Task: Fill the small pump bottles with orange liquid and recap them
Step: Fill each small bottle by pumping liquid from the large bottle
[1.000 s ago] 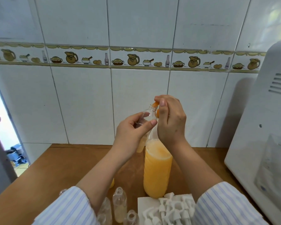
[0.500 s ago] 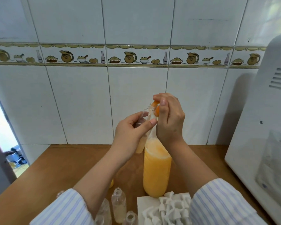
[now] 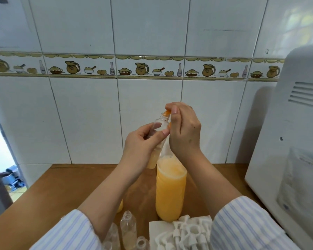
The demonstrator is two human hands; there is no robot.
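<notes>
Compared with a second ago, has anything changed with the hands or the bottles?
Hardly anything. The left hand still grips the small bottle, tilted, and the right hand still holds the orange tip at its mouth. The small shift in the picture looks like the head camera moving. The big orange bottle, the empty small bottles and the white pump caps stayed in place.

My left hand [image 3: 141, 141] grips a small bottle [image 3: 160, 123] raised above the counter [image 3: 65, 186]; my right hand [image 3: 185, 134] pinches an orange piece [image 3: 167, 112] at its mouth, above the big orange-filled bottle [image 3: 170, 192].
</notes>
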